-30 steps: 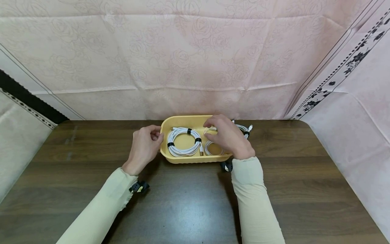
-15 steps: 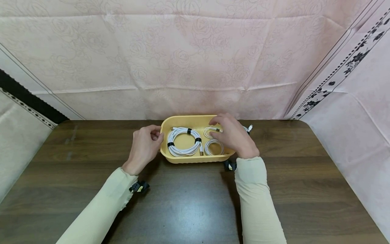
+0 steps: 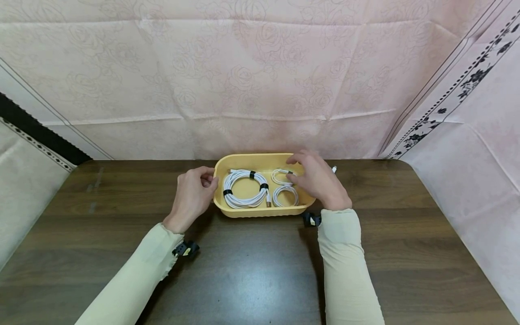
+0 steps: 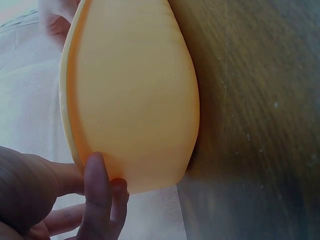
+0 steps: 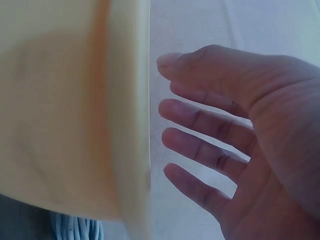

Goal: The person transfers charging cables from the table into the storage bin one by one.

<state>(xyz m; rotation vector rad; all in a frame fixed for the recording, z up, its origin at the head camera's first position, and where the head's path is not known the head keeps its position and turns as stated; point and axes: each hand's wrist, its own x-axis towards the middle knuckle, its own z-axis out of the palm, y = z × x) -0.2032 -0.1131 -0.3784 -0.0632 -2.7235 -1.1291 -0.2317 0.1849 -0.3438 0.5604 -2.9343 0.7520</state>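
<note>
A yellow plastic tray (image 3: 260, 213) stands at the table's back edge. Pinching its left end wall is my left hand (image 3: 192, 196); in the left wrist view, fingertips (image 4: 96, 172) lie against the outer side of the tray (image 4: 135, 100). Inside are a large white coiled cable (image 3: 228, 186) bound with black straps and two smaller coils, a front one (image 3: 276, 195) and a back one (image 3: 276, 176). My right hand (image 3: 318, 183) hovers over the tray's right end, holding nothing. Its fingers are extended and spread beside the rim in the right wrist view.
Another white coiled cable (image 5: 77, 229) lies on the table right of the tray; in the head view mostly my right hand hides it, leaving a white plug (image 3: 334, 169) visible. The dark wooden table (image 3: 252, 271) meets a floral cloth backdrop (image 3: 243, 90) behind.
My right hand has moved right, away from the smaller coils to the tray's right end, uncovering them and covering more of the cable outside. My left hand has stayed put.
</note>
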